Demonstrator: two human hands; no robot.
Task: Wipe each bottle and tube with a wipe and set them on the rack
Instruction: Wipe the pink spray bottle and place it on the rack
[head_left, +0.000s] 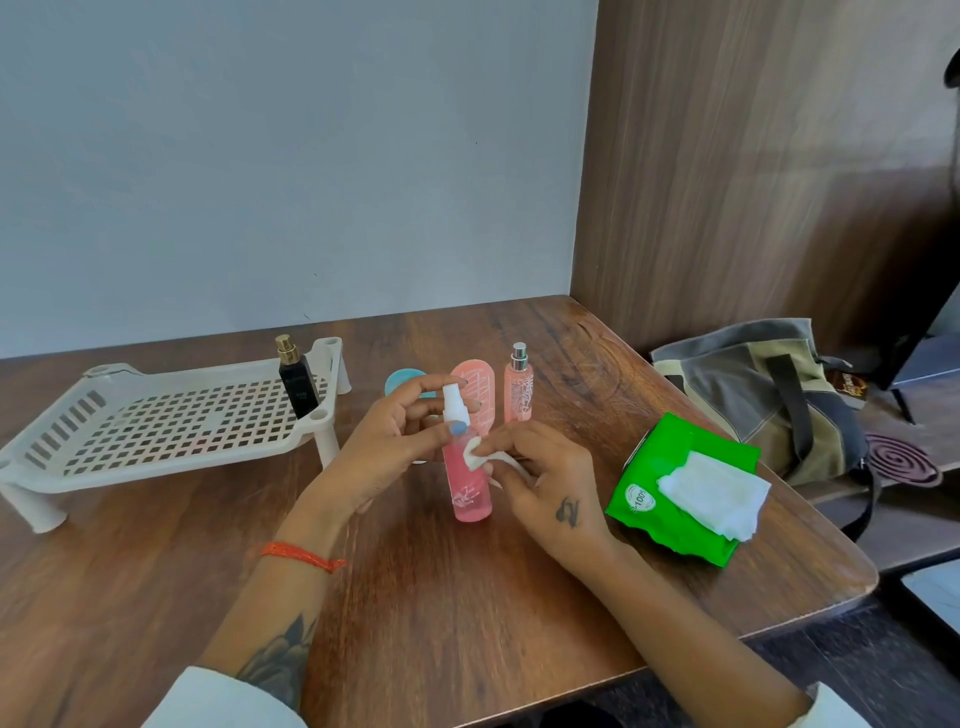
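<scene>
A pink spray bottle with a white nozzle stands upright mid-table. My left hand grips its neck, thumb on the front. My right hand pinches a small white wipe and presses it against the bottle's upper body. Behind stand a slim pink spray bottle and a pink tube, with a teal lid partly hidden by my fingers. On the white slotted rack at the left, a black bottle with a gold cap stands at the right corner.
A green pack of wipes with a white sheet pulled out lies to the right of my hands. Beyond the table's right edge sit a grey and tan bag and a dark spiral coil. A wall rises behind the table.
</scene>
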